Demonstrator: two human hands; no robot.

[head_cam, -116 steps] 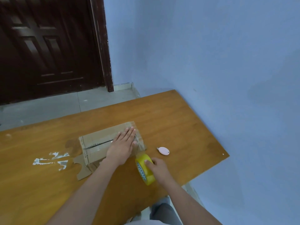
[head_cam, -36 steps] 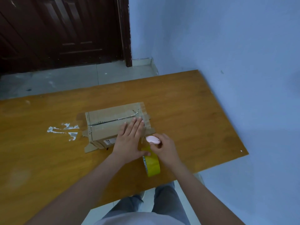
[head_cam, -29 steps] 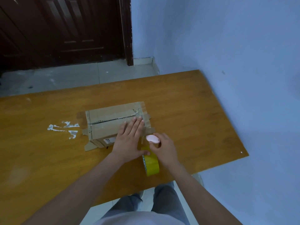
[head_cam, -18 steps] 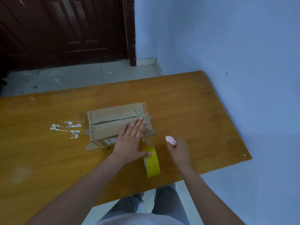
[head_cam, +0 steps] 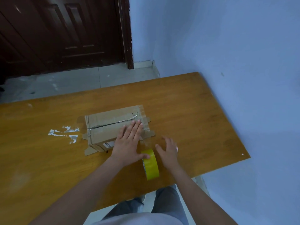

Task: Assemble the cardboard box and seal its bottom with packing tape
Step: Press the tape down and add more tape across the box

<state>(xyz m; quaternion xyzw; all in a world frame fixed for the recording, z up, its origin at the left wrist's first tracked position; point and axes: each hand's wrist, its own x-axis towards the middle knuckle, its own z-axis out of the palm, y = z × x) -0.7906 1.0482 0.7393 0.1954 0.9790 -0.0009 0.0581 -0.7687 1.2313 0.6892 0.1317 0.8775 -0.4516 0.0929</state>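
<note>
**Left palm flat on taped box, right hand spread beside tape roll**

The cardboard box (head_cam: 112, 127) lies on the wooden table (head_cam: 186, 111) with its taped seam facing up; its flaps are closed, so nothing inside can be seen. The left hand (head_cam: 128, 143) lies flat on the box's right end, fingers straight and together, thumb touching the top of the yellow packing tape roll (head_cam: 150, 164), which stands on edge near the table's front edge. The right hand (head_cam: 168, 151) is just right of the roll, fingers spread and relaxed, gripping nothing; a pink sliver shows at its far side, too hidden to identify. White paint smears (head_cam: 65, 133) mark the table left of the box. Bare tabletop stretches right toward the blue wall (head_cam: 227, 46).
</note>
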